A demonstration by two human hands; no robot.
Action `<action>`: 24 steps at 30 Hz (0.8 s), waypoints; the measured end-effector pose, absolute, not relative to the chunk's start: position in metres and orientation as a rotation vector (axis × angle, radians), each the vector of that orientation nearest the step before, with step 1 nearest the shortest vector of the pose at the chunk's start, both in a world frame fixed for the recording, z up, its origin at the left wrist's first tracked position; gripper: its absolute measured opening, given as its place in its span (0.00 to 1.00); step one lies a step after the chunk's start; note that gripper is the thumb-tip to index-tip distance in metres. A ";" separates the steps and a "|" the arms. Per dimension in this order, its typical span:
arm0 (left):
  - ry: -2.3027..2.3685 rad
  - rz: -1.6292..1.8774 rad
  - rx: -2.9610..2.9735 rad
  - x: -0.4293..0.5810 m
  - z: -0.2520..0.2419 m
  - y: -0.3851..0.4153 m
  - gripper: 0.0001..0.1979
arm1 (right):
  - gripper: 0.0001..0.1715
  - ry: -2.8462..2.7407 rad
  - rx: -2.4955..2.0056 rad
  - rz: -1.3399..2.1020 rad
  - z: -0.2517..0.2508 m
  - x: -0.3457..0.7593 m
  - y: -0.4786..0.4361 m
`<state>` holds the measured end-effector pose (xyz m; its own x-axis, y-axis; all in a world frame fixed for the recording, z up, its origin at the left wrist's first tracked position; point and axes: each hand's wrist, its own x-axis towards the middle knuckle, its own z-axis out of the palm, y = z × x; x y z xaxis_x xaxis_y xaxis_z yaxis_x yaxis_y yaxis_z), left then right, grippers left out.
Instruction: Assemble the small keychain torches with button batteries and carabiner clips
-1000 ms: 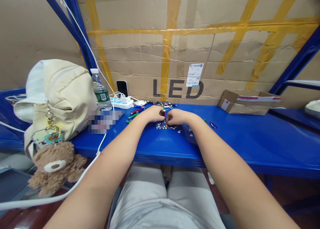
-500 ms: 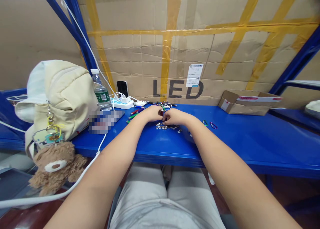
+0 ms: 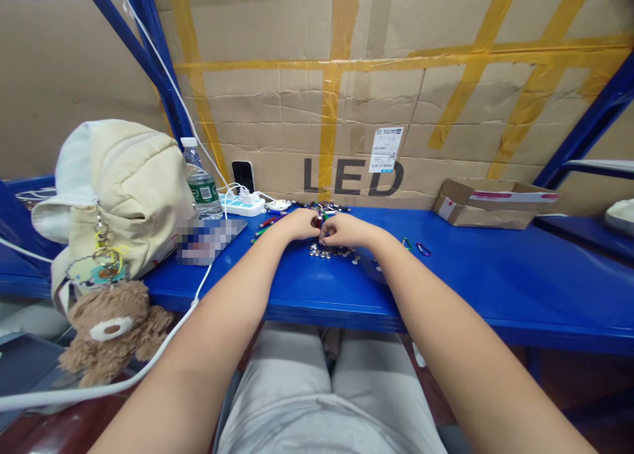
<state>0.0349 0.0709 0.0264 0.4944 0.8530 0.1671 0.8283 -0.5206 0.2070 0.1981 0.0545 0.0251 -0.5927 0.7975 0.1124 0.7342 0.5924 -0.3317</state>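
My left hand [image 3: 303, 224] and my right hand [image 3: 341, 230] meet over the middle of the blue table. Between my left fingers stands a small dark red cylinder [image 3: 319, 222]. The fingertips of my right hand are pinched together beside its lower end; whatever they hold is too small to make out. Just in front of the hands lie several small round silvery pieces [image 3: 327, 254]. Behind them is a pile of small metal and coloured parts [image 3: 329, 207]. Green and red cylinders [image 3: 265, 224] lie left of my left hand.
On the left are a cream backpack [image 3: 133, 183] with a teddy bear [image 3: 111, 328], a water bottle [image 3: 202, 183], a phone [image 3: 238, 227] and a power strip [image 3: 242, 204]. Two carabiners [image 3: 422, 249] and an open cardboard box [image 3: 495, 204] are on the right. A white cable hangs over the table edge.
The fingers of both hands have shifted slightly, and the red cylinder between them shows more clearly. The arms have barely moved.
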 end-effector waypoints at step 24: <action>1.426 0.391 2.621 0.036 0.026 0.070 0.09 | 0.09 -2.328 -1.304 0.242 0.034 0.211 0.056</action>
